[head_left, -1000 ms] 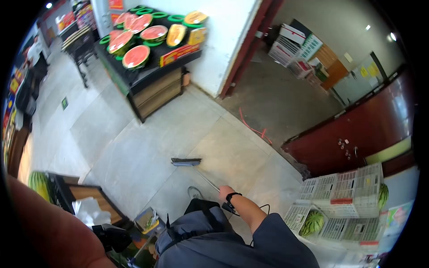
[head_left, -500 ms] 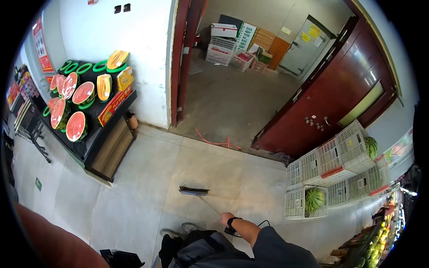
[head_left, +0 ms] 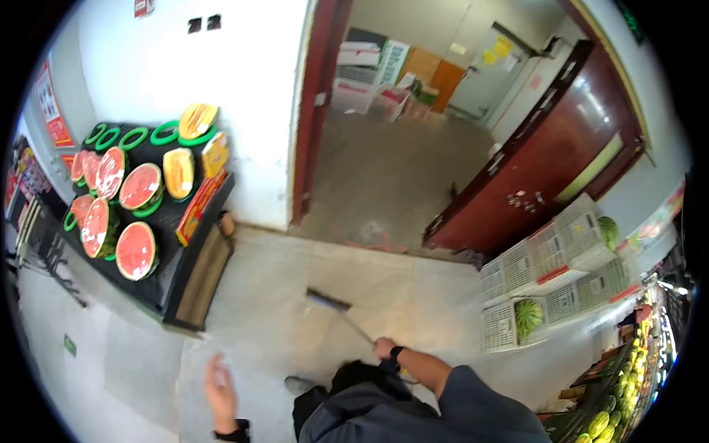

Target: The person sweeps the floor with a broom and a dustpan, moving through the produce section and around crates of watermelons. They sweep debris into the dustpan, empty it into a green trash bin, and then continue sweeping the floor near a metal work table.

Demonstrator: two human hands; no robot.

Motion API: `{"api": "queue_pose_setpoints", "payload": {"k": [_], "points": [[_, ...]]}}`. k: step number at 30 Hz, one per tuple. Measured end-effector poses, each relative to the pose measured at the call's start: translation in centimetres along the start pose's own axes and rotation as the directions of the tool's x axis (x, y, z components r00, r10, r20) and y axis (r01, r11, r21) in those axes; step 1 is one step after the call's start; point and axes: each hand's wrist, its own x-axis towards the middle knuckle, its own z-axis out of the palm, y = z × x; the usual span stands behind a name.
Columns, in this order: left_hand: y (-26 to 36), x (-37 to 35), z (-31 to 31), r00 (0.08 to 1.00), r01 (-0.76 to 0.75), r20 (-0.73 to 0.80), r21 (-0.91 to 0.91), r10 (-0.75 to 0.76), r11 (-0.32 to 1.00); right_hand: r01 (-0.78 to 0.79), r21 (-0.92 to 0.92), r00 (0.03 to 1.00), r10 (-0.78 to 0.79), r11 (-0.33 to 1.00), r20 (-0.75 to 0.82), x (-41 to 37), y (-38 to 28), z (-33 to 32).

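Right grip: the right hand (head_left: 384, 348) was wrapped around the shaft of a grey, thin-shafted broom with a flat, dark head (head_left: 330, 300); the fist was closed, apparently to steer with one arm.
Broom position: ahead of the feet, its head low on the pale, square-tiled floor (head_left: 258, 295); the forward slant probably spared stooping.
Left grip: the left hand (head_left: 220, 387) hung well apart from the broom, fingers loosely spread, nothing visible within them; perhaps held out for balance.
Melon display: red-fleshed, halved watermelons (head_left: 137, 251) tilted on a black-topped, wood-sided table (head_left: 203, 284); green plastic rings (head_left: 151, 208) seemingly stopped rolling, cut faces outward for viewing.
Crate stack: white, lattice-sided plastic crates (head_left: 543, 258) in two tiers, likely saving floor space; a striped green watermelon (head_left: 528, 317) showed in a lower one.
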Motion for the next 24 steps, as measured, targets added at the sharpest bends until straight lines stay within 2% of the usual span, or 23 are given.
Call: {"api": "queue_pose_setpoints", "payload": {"k": [1, 2, 3, 4, 5, 6, 7, 8, 9, 11, 15, 17, 18, 19, 21, 22, 24], "points": [[-7.8, -2.7, 3.1, 0.991, 0.108, 0.079, -0.02, -0.106, 0.994, 0.039, 0.026, 0.999, -0.04, 0.999, 0.02, 0.5, -1.0, -0.5], [-15.5, -6.3, 5.9, 0.977, 0.082, 0.175, 0.217, -0.122, 0.973, 0.075, 0.067, 0.997, -0.077, 0.995, 0.017, 2.0, -2.6, -1.9], [-19.2, -9.6, 7.7, 0.872, 0.228, 0.331, 0.379, -0.362, 0.897, 0.021, 0.127, 0.996, -0.032, 0.992, 0.085, 2.4, -5.3, -4.4], [-21.2, -13.3, 8.6, 0.842, 0.129, 0.457, 0.344, -0.286, 0.93, -0.005, 0.088, 0.991, -0.006, 0.996, 0.131, 4.4, -6.1, -5.2], [-27.8, -17.7, 10.2, 0.699, -0.14, 0.698, 0.349, -0.157, 0.927, 0.035, 0.034, 0.998, -0.037, 0.999, 0.046, 6.8, -6.7, -5.3], [-34.0, -22.5, 11.5, 0.642, 0.176, 0.646, 0.401, -0.414, 0.899, 0.001, 0.134, 0.996, -0.013, 0.991, 0.09, 6.8, -9.8, -8.5], [-33.0, -23.9, 9.9, 0.482, 0.431, 0.603, 0.468, -0.635, 0.771, -0.012, 0.062, 0.995, 0.006, 0.998, 0.102, 10.4, -9.9, -7.6], [-31.0, -23.7, 8.6, 0.35, 0.637, 0.533, 0.468, -0.77, 0.613, -0.044, 0.074, 0.991, 0.034, 0.996, 0.127, 9.7, -13.3, -11.5], [-30.1, -23.4, 7.9, 0.266, 0.749, 0.483, 0.442, -0.834, 0.494, 0.008, 0.0, 0.993, -0.008, 1.0, 0.121, 11.6, -14.8, -12.8], [-28.9, -21.6, 7.5, 0.211, 0.861, 0.422, 0.347, -0.882, 0.372, 0.062, 0.01, 0.998, -0.062, 0.998, 0.017, 16.7, -17.0, -13.6], [-25.1, -17.6, 8.7, 0.183, 0.964, 0.349, 0.118, -0.919, 0.237, 0.079, 0.045, 0.996, -0.08, 0.996, 0.026, 26.4, -22.5, -16.2], [-24.6, -15.7, 10.5, 0.229, 0.97, 0.344, -0.002, -0.911, 0.243, 0.102, 0.125, 0.995, -0.099, 0.987, -0.027, 30.0, -25.0, -16.5], [-24.5, -14.6, 11.6, 0.268, 0.962, 0.344, -0.052, -0.9, 0.267, 0.118, 0.12, 0.993, -0.115, 0.986, -0.026, 32.4, -25.7, -15.7], [-24.3, -12.8, 13.1, 0.317, 0.948, 0.343, -0.096, -0.884, 0.303, 0.101, 0.196, 0.994, -0.108, 0.975, 0.026, 33.9, -26.5, -15.5], [-13.1, -0.5, 18.0, 0.49, 0.872, 0.316, -0.161, -0.812, 0.463, 0.045, 0.329, 0.987, -0.093, 0.943, 0.13, 36.4, -28.1, -15.9], [-9.6, 3.8, 19.3, 0.52, 0.854, 0.34, -0.172, -0.784, 0.492, -0.07, 0.514, 0.959, -0.085, 0.855, 0.271, 37.1, -28.8, -16.7], [-4.8, 9.8, 21.2, 0.562, 0.825, 0.362, -0.176, -0.744, 0.537, -0.174, 0.552, 0.9, -0.096, 0.815, 0.425, 39.6, -29.3, -15.1]]}}
